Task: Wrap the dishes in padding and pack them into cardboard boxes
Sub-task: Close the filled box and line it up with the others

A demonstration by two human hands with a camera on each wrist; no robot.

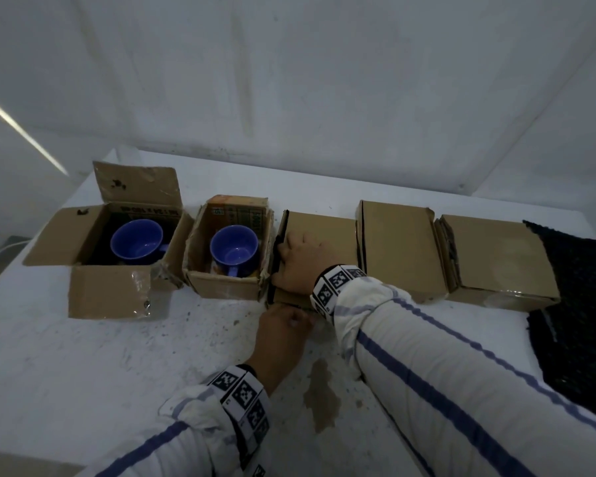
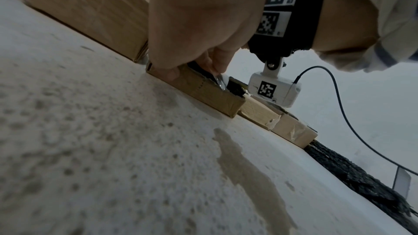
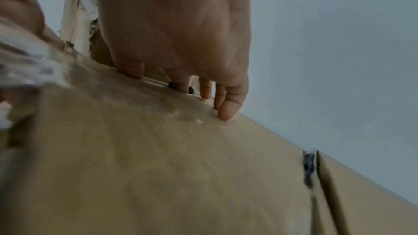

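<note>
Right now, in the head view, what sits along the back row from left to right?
Large open box with blue mug → small open box with blue mug → closed box under right hand → closed box → closed box → dark padding.

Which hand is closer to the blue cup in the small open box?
The right hand. It rests on the closed box just beside the blue cup; the left hand is lower, at that box's front edge.

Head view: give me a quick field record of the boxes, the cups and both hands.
open boxes: two at the left, large box and small box
cups: one blue cup in the large box, another in the small box
closed boxes: three to the right
middle box: lid down, dark padding at its left edge
right hand: on the lid, fingers over the left edge
left hand: at its near side
</note>
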